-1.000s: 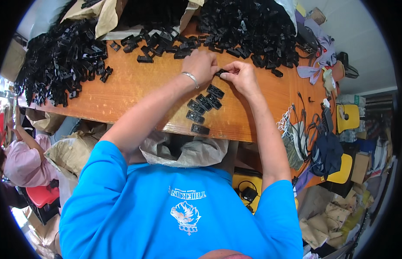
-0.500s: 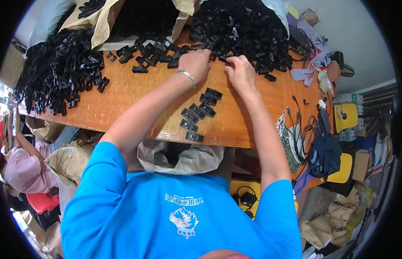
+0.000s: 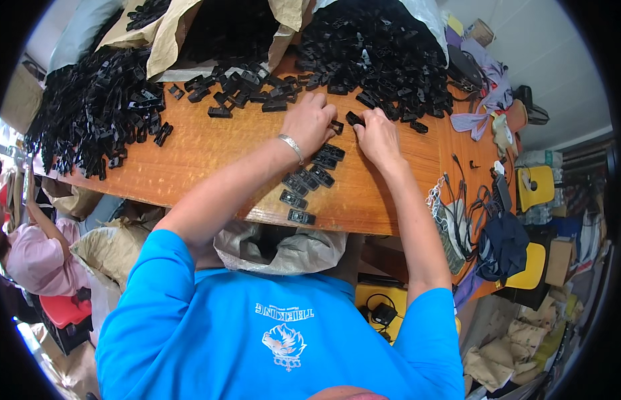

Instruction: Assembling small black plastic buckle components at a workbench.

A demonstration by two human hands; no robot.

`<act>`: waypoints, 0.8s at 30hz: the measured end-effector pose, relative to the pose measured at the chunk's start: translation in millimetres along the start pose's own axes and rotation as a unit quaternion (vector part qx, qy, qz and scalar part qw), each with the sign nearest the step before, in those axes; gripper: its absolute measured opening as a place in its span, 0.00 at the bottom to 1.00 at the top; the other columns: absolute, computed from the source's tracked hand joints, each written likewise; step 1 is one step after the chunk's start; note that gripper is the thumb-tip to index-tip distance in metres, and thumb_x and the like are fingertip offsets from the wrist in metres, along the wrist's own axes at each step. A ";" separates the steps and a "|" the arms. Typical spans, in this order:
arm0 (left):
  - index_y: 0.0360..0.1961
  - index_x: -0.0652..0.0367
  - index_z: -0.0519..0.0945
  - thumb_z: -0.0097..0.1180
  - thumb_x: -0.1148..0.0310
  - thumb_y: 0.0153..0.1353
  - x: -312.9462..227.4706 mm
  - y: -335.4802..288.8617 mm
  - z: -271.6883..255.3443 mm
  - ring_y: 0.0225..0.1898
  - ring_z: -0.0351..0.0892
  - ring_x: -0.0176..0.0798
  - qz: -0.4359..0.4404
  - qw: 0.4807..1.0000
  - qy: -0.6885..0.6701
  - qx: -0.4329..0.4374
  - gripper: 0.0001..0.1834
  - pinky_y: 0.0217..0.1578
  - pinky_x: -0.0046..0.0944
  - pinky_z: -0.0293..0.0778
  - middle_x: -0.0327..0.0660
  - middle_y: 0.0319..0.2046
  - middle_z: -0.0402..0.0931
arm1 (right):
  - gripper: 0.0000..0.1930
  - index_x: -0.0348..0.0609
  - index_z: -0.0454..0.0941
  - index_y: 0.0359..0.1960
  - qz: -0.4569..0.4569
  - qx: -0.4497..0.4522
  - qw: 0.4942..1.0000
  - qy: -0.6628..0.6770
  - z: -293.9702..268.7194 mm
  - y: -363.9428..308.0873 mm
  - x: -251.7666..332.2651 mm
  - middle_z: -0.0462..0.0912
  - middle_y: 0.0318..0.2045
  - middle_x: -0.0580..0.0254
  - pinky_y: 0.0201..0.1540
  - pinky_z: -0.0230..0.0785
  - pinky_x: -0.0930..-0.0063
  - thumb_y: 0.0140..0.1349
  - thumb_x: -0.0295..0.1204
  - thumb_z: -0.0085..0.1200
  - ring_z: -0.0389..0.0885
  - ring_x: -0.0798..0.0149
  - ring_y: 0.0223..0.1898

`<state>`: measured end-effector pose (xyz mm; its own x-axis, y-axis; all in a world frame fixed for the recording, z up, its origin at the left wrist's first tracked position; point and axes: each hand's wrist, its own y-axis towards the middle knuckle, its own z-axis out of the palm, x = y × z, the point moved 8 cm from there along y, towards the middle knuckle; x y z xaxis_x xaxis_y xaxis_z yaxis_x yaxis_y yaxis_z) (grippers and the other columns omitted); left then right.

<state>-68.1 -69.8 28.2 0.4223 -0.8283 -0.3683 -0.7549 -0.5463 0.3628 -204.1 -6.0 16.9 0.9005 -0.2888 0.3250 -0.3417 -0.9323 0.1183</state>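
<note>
A small, oblong black plastic piece (image 3: 336, 127) is pinched between the thumb and fingers of the left hand (image 3: 309, 125), on whose wrist a silver-coloured metal bracelet (image 3: 292, 148) is worn. A second black plastic piece (image 3: 354, 119) is pinched at the fingertips of the right hand (image 3: 379, 137). The two pieces are held close together but apart, above the orange-brown wooden table (image 3: 210, 150). Below the left hand, a staggered line of oblong black plastic pieces (image 3: 306, 179) is laid toward the near table edge; some are set touching, the lowest apart. Beyond the hands, a large heap of black plastic parts (image 3: 384, 57) is piled at right, and loose parts (image 3: 275, 105) are scattered beside it. A grey-white woven sack (image 3: 284, 257) is positioned below the table edge.
</note>
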 end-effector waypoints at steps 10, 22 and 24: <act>0.42 0.57 0.86 0.74 0.64 0.52 31.7 -3.9 15.6 0.48 0.80 0.53 -0.109 0.985 -0.099 0.089 0.17 0.49 0.49 0.76 0.47 0.41 0.80 | 0.09 0.37 0.83 0.42 -0.142 -0.055 0.985 0.082 -3.6 -13.6 48.6 0.78 0.41 0.49 0.44 0.79 0.54 0.61 0.23 0.63 0.84 0.43 0.40; 0.39 0.60 0.87 0.71 0.57 0.57 35.4 -0.3 12.8 0.41 0.82 0.53 -0.101 0.976 -0.151 0.118 0.17 0.44 0.47 0.76 0.48 0.36 0.83 | 0.08 0.31 0.84 0.37 -0.216 -0.047 0.972 0.085 -3.3 -7.7 56.0 0.81 0.36 0.42 0.42 0.78 0.57 0.53 0.19 0.63 0.84 0.42 0.38; 0.37 0.61 0.87 0.68 0.55 0.60 41.8 1.6 14.1 0.36 0.83 0.53 -0.146 0.960 -0.188 0.148 0.17 0.39 0.46 0.77 0.49 0.32 0.84 | 0.10 0.31 0.85 0.36 -0.149 0.022 0.977 0.154 1.3 2.6 43.7 0.84 0.32 0.46 0.39 0.78 0.61 0.52 0.22 0.68 0.84 0.48 0.34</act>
<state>-58.8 -103.6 1.3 0.4683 -0.5112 -0.7207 -0.7650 -0.6427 -0.0412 -165.2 -21.3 30.2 0.8319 0.0689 0.5507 -0.0592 -0.9756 0.2116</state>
